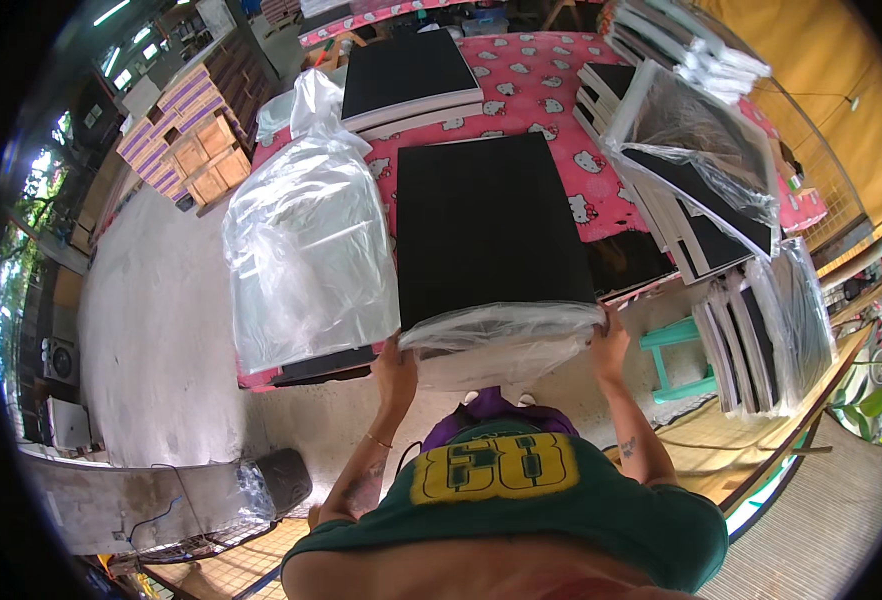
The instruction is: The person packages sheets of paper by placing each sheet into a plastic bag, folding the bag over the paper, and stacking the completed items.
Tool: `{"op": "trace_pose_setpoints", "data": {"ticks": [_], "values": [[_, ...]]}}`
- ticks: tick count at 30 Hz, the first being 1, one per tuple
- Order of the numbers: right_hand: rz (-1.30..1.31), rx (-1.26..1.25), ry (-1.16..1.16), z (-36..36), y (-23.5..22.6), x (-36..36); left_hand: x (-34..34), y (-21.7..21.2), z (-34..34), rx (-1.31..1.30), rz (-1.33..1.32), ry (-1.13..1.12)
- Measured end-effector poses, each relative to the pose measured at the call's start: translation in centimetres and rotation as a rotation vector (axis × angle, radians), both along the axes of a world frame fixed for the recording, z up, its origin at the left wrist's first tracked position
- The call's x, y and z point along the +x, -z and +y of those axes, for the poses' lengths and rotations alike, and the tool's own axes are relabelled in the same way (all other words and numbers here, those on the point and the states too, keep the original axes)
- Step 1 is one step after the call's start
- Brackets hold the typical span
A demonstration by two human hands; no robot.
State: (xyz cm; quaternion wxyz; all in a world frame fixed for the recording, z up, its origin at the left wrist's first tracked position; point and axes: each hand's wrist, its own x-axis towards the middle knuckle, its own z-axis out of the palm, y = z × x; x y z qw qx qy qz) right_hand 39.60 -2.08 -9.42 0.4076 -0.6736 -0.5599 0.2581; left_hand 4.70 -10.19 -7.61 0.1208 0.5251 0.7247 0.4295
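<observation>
A large black rectangular panel lies flat in front of me, its near end at the table edge. Clear plastic bag film spans that near end and hangs down toward my body. At the film's left corner my left hand is closed on it. My right hand pinches the opposite corner, beside the panel's right side. Left of the panel lies a pile of clear plastic bags, loose and shiny. How far the film reaches over the panel is hard to make out.
Pink patterned cloth covers the table. Black-topped boards are stacked at the back; plastic-wrapped boards lean at the right. More wrapped boards stand beside a green stool. Stacked cartons stand on the floor at far left.
</observation>
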Motion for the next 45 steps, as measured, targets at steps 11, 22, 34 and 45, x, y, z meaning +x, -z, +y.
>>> {"op": "trace_pose_setpoints", "data": {"ticks": [11,22,34,45], "values": [[1.405,0.290,-0.753,5.8,-23.0,1.3,-8.1,-24.1,6.8,0.538,-1.314,0.658],[1.126,0.073,-0.173,21.8,-12.0,-2.3,-9.0,-9.4,22.5,0.352,-1.463,0.256],[0.336,0.473,-0.160,17.4,-17.6,-1.8,-5.5,-18.6,20.5,0.427,-0.470,0.288],[0.451,0.287,-0.261,12.3,-5.9,0.8,-3.6,-5.1,17.1,0.070,-0.777,0.374]]}}
